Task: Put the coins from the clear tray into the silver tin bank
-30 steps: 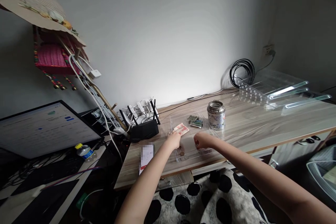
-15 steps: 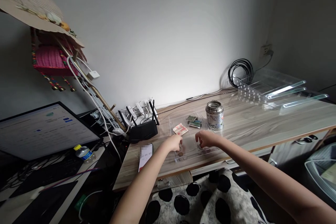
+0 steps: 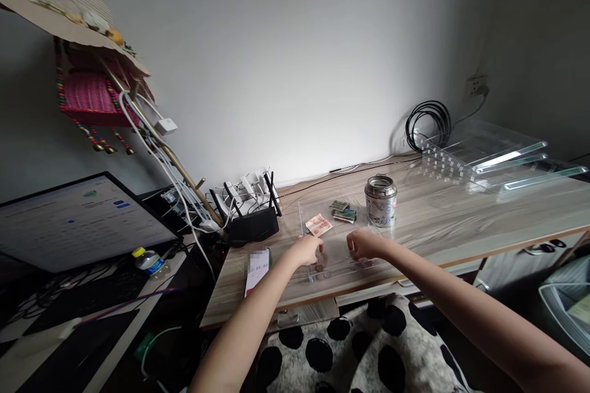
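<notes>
A clear plastic tray (image 3: 343,265) lies on the wooden desk (image 3: 442,221) in front of me. My left hand (image 3: 306,250) rests over the tray's near left part with its fingers curled, right beside a few small coins (image 3: 319,268). My right hand (image 3: 362,244) hovers over the tray's middle, fingers bunched in a pinch; what they hold is too small to name. A red banknote (image 3: 318,225) and a small stack of greenish notes (image 3: 343,211) lie in the tray's far part. A metal tin (image 3: 380,200) stands upright just beyond.
A phone (image 3: 257,270) showing a timer lies left of the tray. A black router (image 3: 251,221) and a tangle of cables sit behind it. Clear acrylic trays (image 3: 493,156) and a coiled black cable (image 3: 426,123) are at the far right. A monitor (image 3: 78,221) and bottle (image 3: 150,262) are at the left.
My left hand has drawn back from the red banknote toward the coins at the tray's near edge. My right hand has shifted slightly right and stays closed.
</notes>
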Demonstrator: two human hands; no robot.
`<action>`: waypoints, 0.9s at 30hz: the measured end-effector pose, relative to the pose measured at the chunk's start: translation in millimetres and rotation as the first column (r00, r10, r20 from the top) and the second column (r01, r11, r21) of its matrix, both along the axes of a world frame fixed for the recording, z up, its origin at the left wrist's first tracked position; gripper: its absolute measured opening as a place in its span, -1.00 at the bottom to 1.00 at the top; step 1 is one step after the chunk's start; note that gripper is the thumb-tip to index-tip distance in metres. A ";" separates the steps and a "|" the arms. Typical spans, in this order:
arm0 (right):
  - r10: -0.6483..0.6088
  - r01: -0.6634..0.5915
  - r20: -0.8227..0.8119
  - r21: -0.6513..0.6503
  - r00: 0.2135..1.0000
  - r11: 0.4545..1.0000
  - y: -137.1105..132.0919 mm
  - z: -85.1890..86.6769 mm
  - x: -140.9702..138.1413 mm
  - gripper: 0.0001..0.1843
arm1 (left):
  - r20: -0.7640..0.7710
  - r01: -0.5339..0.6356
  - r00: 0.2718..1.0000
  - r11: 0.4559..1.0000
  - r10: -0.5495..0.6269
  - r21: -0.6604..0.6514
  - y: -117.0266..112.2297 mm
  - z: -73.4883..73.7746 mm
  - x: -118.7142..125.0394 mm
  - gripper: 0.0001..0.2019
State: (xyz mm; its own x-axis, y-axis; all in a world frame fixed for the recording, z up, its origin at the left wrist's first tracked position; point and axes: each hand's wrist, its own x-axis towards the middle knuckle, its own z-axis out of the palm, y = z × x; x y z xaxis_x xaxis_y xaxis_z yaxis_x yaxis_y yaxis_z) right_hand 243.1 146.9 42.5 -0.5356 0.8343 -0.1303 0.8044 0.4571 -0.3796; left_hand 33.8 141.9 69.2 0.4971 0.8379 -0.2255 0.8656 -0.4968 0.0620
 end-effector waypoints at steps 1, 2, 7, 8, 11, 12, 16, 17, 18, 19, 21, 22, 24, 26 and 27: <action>-0.011 0.011 0.004 0.003 1.000 1.000 0.5 -0.4 0.4 -0.68 | 0.007 0.000 1.000 1.000 0.000 -0.011 0.4 -0.8 -0.8 -0.73; -0.015 0.015 0.012 0.001 1.000 1.000 1.3 -0.9 1.0 -0.69 | 0.017 -0.005 1.000 1.000 0.006 -0.021 0.9 -1.9 -1.6 -0.76; 0.003 -0.003 0.041 -0.004 0.999 1.000 5.3 -4.4 5.1 -0.76 | 0.065 -0.038 0.997 0.996 0.044 -0.082 3.7 -8.1 -5.8 -0.88; 0.006 -0.006 0.035 0.004 0.999 1.000 5.1 -5.0 5.8 -0.77 | 0.074 -0.038 0.996 0.995 0.044 -0.092 3.5 -8.4 -6.7 -0.89; 0.015 -0.015 0.003 0.012 1.000 1.000 2.0 -5.3 6.9 -0.80 | 0.105 -0.007 0.994 1.000 0.008 -0.013 0.6 -6.9 -9.1 -0.94; 0.014 -0.014 -0.008 0.010 1.000 1.000 0.6 -5.1 7.1 -0.81 | 0.115 0.008 0.993 0.999 -0.012 0.039 -0.9 -5.8 -9.7 -0.95; 0.005 -0.005 -0.055 0.013 0.998 1.000 -2.2 -6.3 8.1 -0.84 | 0.093 0.016 0.995 0.992 -0.028 0.127 -5.4 -1.4 -9.5 -0.93; 0.007 -0.005 -0.067 0.017 0.998 1.000 -2.1 -7.3 8.5 -0.83 | 0.071 0.007 0.997 0.993 -0.016 0.117 -5.7 -0.7 -8.6 -0.92; 0.009 -0.007 -0.080 0.022 0.997 1.000 -1.7 -8.6 9.1 -0.83 | 0.050 0.002 0.999 0.994 -0.008 0.111 -5.5 -0.2 -7.4 -0.90; 0.010 -0.008 -0.090 0.025 0.996 1.000 -1.3 -10.0 9.7 -0.82 | 0.033 0.001 0.999 0.994 -0.005 0.111 -5.0 0.3 -6.0 -0.89; 0.005 -0.002 -0.103 0.024 0.995 1.000 -0.7 -12.6 10.6 -0.82 | 0.005 0.010 1.000 0.994 -0.011 0.107 -3.2 1.0 -2.3 -0.87; -0.001 0.004 -0.106 0.022 0.994 1.000 -0.6 -13.6 10.9 -0.82 | -0.008 0.020 1.000 0.994 -0.019 0.104 -2.2 1.5 0.0 -0.86; -0.015 0.017 -0.108 0.021 0.994 1.000 -0.9 -14.7 10.9 -0.81 | -0.033 0.040 0.999 0.995 -0.037 0.091 -0.1 2.6 5.1 -0.85; -0.022 0.025 -0.113 0.024 0.993 0.999 -1.7 -15.2 10.3 -0.81 | -0.048 0.056 0.997 0.996 -0.052 0.074 1.9 4.0 10.2 -0.85; -0.023 0.026 -0.118 0.024 0.993 0.999 -2.1 -15.3 10.1 -0.82 | -0.045 0.060 0.997 0.996 -0.057 0.067 2.8 4.7 12.2 -0.85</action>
